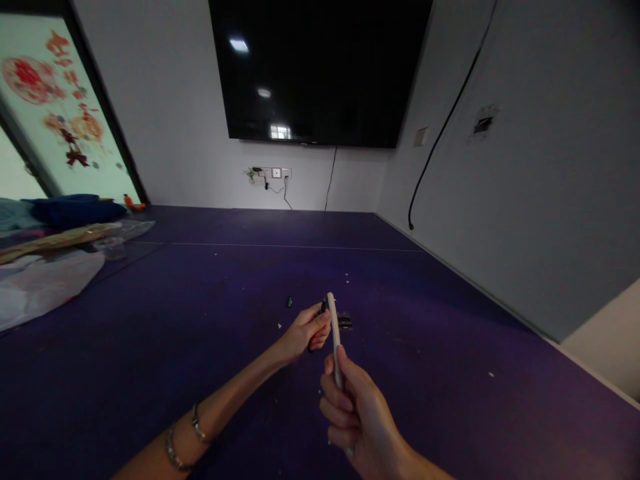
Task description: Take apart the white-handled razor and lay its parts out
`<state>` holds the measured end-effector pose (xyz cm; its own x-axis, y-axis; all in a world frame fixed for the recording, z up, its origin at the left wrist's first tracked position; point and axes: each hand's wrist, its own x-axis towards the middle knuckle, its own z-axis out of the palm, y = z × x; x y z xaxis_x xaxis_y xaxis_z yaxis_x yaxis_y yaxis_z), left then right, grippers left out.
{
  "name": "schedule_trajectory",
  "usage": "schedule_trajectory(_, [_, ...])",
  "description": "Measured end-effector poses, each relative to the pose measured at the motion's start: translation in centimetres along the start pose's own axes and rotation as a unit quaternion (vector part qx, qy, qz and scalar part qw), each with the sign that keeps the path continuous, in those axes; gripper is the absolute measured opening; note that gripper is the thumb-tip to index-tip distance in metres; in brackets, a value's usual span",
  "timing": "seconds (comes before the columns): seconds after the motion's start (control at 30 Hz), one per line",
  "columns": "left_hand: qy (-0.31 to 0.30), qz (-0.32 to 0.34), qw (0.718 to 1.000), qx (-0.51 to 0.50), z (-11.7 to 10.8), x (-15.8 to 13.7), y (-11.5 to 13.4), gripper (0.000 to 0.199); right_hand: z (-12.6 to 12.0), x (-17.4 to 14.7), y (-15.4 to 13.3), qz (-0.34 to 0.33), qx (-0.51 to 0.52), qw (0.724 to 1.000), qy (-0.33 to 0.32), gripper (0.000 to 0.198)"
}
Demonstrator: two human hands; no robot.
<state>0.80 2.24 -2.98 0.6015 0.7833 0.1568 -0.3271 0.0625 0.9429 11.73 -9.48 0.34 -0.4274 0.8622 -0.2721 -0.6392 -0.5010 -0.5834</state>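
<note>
My right hand (363, 413) is closed round a long, slim white stick (334, 323) with a rounded top, tilted upward. Just left of the stick, my left hand (305, 331) grips a small black object (323, 305); its kind is mostly hidden by the fingers. The black object's upper end is close to the white stick's upper part, and I cannot tell whether they touch. Behind the stick, on the purple surface (210, 373), lies a dark pack (345, 322) with a clear, shiny look. A small dark green piece (289, 302) lies left of it.
White scraps (279, 326) are scattered over the surface. Plastic bags (45, 287) and blue cloth (77, 210) are heaped at the far left. A large television (325, 73) hangs on the back wall above sockets (277, 173). One black cable (440, 133) dangles along the right wall.
</note>
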Motion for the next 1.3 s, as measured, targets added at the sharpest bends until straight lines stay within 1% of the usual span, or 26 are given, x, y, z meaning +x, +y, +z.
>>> schedule_trajectory(0.1, [-0.007,0.001,1.000,-0.007,-0.1,0.0,-0.1,0.035,0.0,-0.4,0.2,0.021,-0.001,1.000,0.003,0.041])
schedule_trajectory(0.2, [-0.004,-0.001,1.000,-0.001,0.0,0.0,-0.1,0.037,0.1,-0.5,-0.1,-0.008,0.020,1.000,0.013,0.040])
schedule_trajectory(0.27, [0.002,-0.008,1.000,0.001,0.1,0.1,-0.1,0.039,0.0,-0.5,-0.3,-0.014,0.027,0.999,0.013,0.039])
schedule_trajectory(0.43, [0.009,-0.015,1.000,-0.003,-0.1,0.1,-0.2,0.038,-0.2,-0.6,-0.2,0.031,0.023,0.999,-0.007,0.040])
schedule_trajectory(0.6, [-0.005,-0.010,1.000,-0.004,0.2,-0.1,0.1,0.038,-0.2,-0.6,-0.5,0.000,0.038,0.999,-0.009,0.036])
schedule_trajectory(0.8, [-0.003,-0.010,1.000,-0.015,0.3,-0.1,0.1,0.036,-0.4,-0.5,-0.3,0.024,0.044,0.999,-0.020,0.037])
schedule_trajectory(0.9, [-0.006,-0.005,1.000,-0.021,0.4,-0.2,0.0,0.035,-0.4,-0.4,-0.7,0.011,0.049,0.999,-0.022,0.034])
schedule_trajectory(0.97, [0.000,-0.008,1.000,-0.025,0.5,-0.2,0.1,0.036,-0.3,-0.4,-0.6,0.007,0.046,0.999,-0.020,0.034])
schedule_trajectory(1.1, [0.033,-0.005,0.998,-0.051,0.4,0.0,0.6,0.037,-0.4,-0.6,0.1,0.050,0.011,0.998,-0.020,0.034])
schedule_trajectory(1.13, [0.047,-0.002,0.997,-0.060,0.3,0.0,0.8,0.036,-0.4,-0.7,0.2,0.050,-0.001,0.999,-0.019,0.034])
schedule_trajectory(1.17, [0.064,-0.003,0.996,-0.070,0.3,0.1,1.0,0.036,-0.4,-0.6,0.0,0.033,-0.014,0.999,-0.017,0.034])
schedule_trajectory(1.2, [0.083,-0.008,0.993,-0.079,0.3,0.1,1.1,0.035,-0.4,-0.4,-0.4,-0.003,-0.029,0.999,-0.015,0.032])
schedule_trajectory(1.27, [0.118,-0.028,0.987,-0.103,0.4,0.2,1.4,0.032,-0.5,0.6,-2.1,-0.111,-0.079,0.991,-0.006,0.028])
schedule_trajectory(1.3, [0.131,-0.041,0.983,-0.119,0.4,0.2,1.4,0.030,-0.8,1.3,-3.3,-0.169,-0.120,0.978,0.001,0.026])
